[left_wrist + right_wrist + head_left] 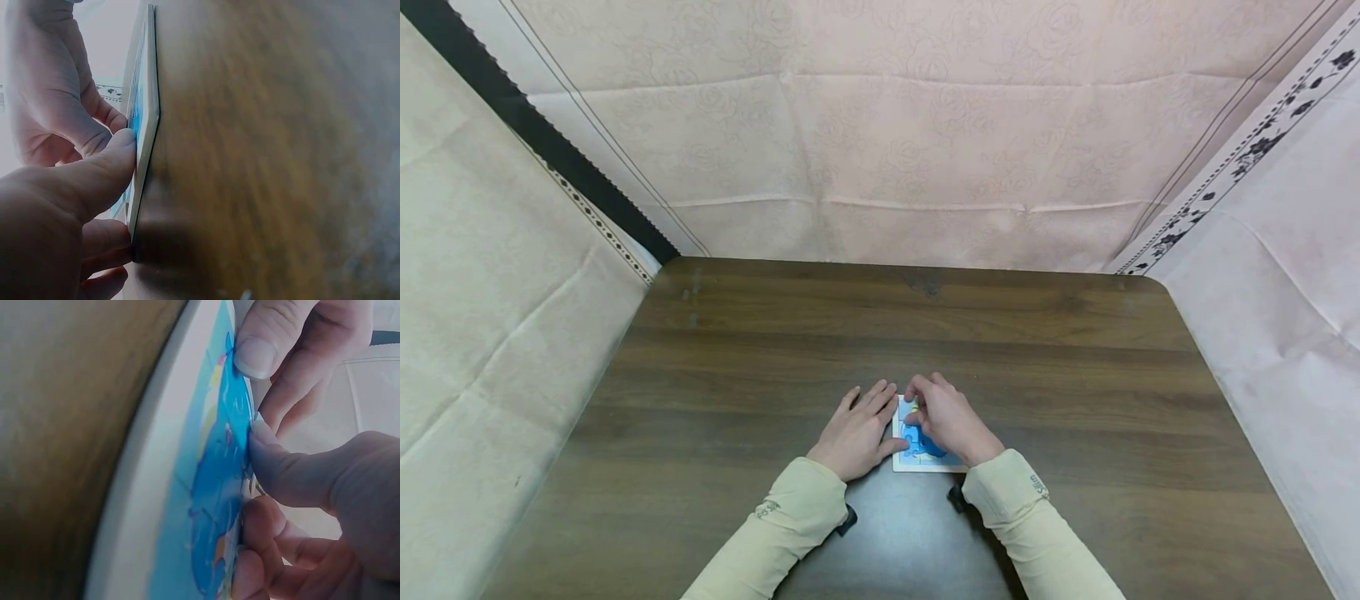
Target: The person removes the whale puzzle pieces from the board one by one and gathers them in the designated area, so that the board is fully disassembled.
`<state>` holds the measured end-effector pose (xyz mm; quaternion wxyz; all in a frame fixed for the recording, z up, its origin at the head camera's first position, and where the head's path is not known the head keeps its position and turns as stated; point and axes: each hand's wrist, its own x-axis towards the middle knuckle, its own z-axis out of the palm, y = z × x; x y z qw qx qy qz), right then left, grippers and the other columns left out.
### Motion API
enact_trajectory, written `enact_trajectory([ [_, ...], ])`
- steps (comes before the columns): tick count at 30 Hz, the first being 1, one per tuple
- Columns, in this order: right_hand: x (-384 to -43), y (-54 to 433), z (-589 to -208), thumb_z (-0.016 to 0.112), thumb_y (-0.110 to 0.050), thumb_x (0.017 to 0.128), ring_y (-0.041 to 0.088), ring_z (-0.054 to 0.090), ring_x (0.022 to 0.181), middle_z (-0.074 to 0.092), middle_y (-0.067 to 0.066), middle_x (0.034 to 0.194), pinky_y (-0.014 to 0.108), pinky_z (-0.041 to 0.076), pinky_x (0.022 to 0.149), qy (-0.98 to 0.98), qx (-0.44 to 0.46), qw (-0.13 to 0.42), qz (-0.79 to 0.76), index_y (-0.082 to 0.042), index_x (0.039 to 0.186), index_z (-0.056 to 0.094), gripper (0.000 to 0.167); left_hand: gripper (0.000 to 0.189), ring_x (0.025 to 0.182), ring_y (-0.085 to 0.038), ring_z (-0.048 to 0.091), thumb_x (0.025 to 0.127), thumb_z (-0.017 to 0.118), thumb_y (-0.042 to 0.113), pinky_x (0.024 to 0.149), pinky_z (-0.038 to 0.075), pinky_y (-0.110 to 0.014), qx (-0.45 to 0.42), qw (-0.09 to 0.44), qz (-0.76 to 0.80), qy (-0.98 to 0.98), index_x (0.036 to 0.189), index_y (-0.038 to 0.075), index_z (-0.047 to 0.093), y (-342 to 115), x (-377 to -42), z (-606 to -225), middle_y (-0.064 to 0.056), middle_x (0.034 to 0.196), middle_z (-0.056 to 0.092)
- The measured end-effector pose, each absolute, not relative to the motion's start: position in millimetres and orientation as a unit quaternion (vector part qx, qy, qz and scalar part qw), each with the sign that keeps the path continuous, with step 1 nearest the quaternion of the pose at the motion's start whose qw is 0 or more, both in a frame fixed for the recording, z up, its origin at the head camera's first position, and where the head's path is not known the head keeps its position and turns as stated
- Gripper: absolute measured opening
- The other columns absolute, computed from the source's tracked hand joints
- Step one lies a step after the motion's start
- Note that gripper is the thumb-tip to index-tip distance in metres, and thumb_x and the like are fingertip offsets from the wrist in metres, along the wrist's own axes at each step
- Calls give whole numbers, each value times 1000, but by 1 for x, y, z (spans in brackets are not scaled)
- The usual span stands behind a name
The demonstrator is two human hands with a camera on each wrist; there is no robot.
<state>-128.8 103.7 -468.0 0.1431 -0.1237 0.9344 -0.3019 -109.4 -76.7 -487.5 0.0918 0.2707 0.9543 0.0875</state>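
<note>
A small jigsaw puzzle board [925, 468] with a pale border and a blue picture lies flat on the table between both hands. My left hand [859, 429] rests at its left side, fingers stretched forward. Its thumb [119, 147] presses on the near-left part of the picture. Over the right half of the board, my right hand [957, 423] bends down with thumb and fingers curled. In the right wrist view, the thumb [290, 472] and fingertips pinch what looks like a puzzle piece at the picture's surface, mostly hidden. The right hand covers part of the picture.
The brown wooden table [737, 367] has rounded far corners. Pale patterned cloth [880, 150] hangs beyond its far edge, with more cloth along both sides. A dark strap shows under each sleeve cuff.
</note>
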Motion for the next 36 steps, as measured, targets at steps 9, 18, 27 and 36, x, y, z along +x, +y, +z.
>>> enact_trajectory([
  [9,-128,103,-468,72,-13,89,16,53,76,51,2,93,32,52,73,935,-113,142,-303,-7,110,64,23,76,147,-22,18,92,52,61,116,16,-53,270,89,90,955,147,10,42,-77,-108,-487,-5,157,31],
  [18,-127,105,-469,72,-13,89,15,51,73,51,-2,86,29,48,67,930,-127,119,-323,-12,102,62,16,75,147,-21,18,93,51,60,116,17,-52,274,86,87,954,147,9,43,-77,-108,-487,-5,157,31],
  [27,-125,105,-471,71,-13,90,14,50,70,52,-3,82,30,47,67,929,-127,106,-331,-14,100,61,13,74,147,-22,19,93,51,59,116,17,-53,274,84,95,953,146,8,44,-78,-108,-485,-5,156,33],
  [36,-123,105,-470,70,-10,90,14,51,67,54,-2,78,30,47,64,921,-123,104,-356,-13,100,63,13,69,147,-21,17,94,53,56,116,15,-52,272,69,109,954,144,9,49,-77,-110,-489,-5,154,36],
])
